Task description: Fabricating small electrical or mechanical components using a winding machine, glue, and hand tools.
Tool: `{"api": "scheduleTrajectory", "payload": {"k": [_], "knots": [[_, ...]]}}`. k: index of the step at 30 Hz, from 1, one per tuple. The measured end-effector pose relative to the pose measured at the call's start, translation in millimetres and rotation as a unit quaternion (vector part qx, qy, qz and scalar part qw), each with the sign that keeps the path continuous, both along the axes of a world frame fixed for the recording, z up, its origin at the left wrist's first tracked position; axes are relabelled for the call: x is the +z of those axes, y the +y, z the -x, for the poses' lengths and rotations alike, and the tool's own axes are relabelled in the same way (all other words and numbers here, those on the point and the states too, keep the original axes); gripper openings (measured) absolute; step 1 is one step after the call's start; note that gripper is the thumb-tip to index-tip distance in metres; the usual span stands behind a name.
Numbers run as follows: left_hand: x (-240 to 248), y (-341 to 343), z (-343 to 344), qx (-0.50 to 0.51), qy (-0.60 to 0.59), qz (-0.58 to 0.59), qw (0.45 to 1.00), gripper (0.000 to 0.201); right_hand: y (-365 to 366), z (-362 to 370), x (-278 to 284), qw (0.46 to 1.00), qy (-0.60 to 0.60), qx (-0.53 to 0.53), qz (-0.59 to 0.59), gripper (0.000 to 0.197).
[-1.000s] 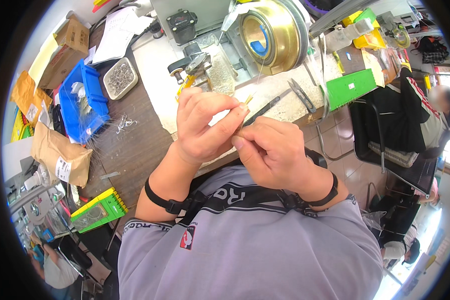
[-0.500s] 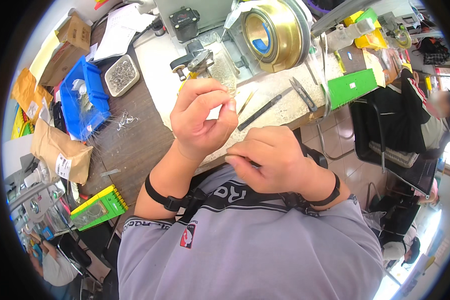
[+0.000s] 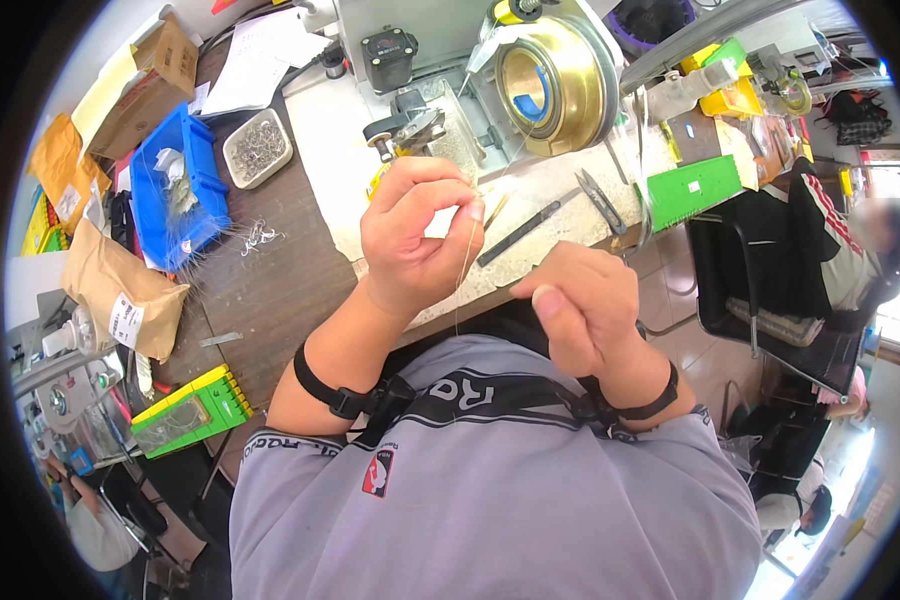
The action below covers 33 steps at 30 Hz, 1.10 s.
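Observation:
My left hand [image 3: 415, 230] is raised over the bench's front edge, thumb and forefinger pinched on a thin pale line [image 3: 464, 262]. The line hangs from the pinch towards my shirt; whatever small piece sits at the fingertips is too fine to make out. To its right, my right hand [image 3: 588, 308] hovers in front of the bench with its fingers partly curled and the thumb lifted away from the forefinger. Nothing shows between them. Beyond the hands, a dark slim tool like a file [image 3: 520, 233] and a pair of thread snips [image 3: 600, 203] lie on the pale work surface.
A machine with a large brass-coloured ring [image 3: 560, 85] stands at the back. On the left are a blue bin [image 3: 210, 195], a white dish of small metal hooks [image 3: 232, 160] and a brown package [image 3: 120, 285]. A green board [image 3: 690, 192] lies right; a person sits beyond.
My right hand has moved slightly right, and its thumb has come away from the forefinger. The line now hangs below my left hand, which stays pinched. The view has shifted a little.

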<state>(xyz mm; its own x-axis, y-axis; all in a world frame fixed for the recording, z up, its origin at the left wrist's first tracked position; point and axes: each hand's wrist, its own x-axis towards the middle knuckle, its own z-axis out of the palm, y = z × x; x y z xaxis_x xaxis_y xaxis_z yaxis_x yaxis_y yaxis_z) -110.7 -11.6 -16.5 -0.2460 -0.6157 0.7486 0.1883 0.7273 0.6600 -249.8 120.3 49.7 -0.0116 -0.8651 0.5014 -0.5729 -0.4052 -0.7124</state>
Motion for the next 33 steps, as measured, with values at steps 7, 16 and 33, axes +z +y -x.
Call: {"api": "scheduleTrajectory", "payload": {"k": [7,16,33], "knots": [[-5.1,-1.2,0.0,-0.033,0.034,-0.077,0.996,0.008,-1.0,-5.1,-1.2,0.995,0.045,-0.089,-0.026,0.002],[-10.1,0.8,-2.8,-0.064,0.024,-0.103,0.992,0.01,-1.9,5.9,1.0,0.994,0.07,-0.082,-0.003,0.004],[-8.0,-1.6,-1.2,-0.007,0.011,-0.06,0.998,0.01,3.1,14.2,-4.1,0.998,0.037,-0.051,-0.019,0.005]]}}
